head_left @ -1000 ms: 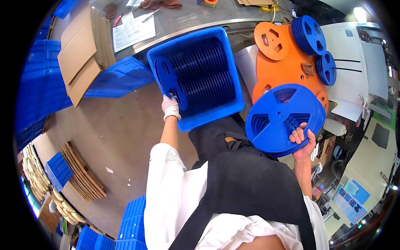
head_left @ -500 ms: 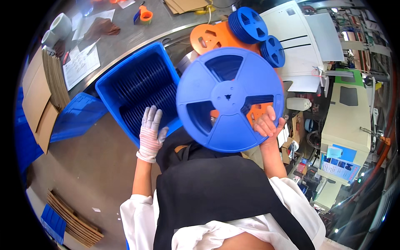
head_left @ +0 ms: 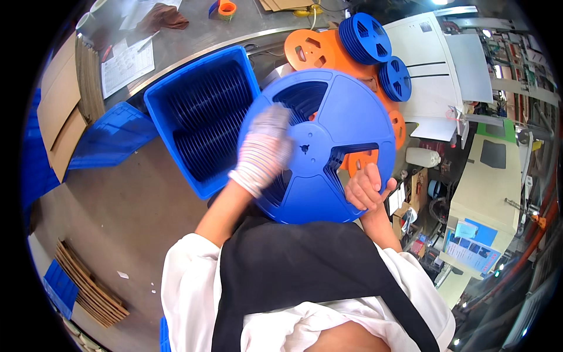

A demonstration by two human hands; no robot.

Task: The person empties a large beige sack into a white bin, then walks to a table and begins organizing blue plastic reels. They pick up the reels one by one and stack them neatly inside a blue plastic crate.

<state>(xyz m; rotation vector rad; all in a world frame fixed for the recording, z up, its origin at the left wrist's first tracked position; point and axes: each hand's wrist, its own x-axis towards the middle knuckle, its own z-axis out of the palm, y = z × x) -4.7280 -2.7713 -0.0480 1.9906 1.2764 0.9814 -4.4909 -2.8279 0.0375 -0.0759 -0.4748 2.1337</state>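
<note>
A large blue plastic reel with cut-out windows faces up in front of my chest; layered edges in its windows show several more beneath it. My right hand, bare, is closed round its lower right rim, fingers bent into a window. Over the left part of the same reel is my left hand, in a pale striped glove; motion smears its fingers, so their grip cannot be made out. To the left, a blue bin holds several dark blue discs standing on edge in two rows.
Behind the reel are orange reels and small blue reels. A metal table carries papers, a brown cloth and an orange tape roll. Flattened cardboard stands at left. A beige-green machine is at right.
My left hand has moved from beside the bin, rightward and up, onto the blue reel's left part. My right hand keeps its hold on the rim. The view has shifted slightly.
</note>
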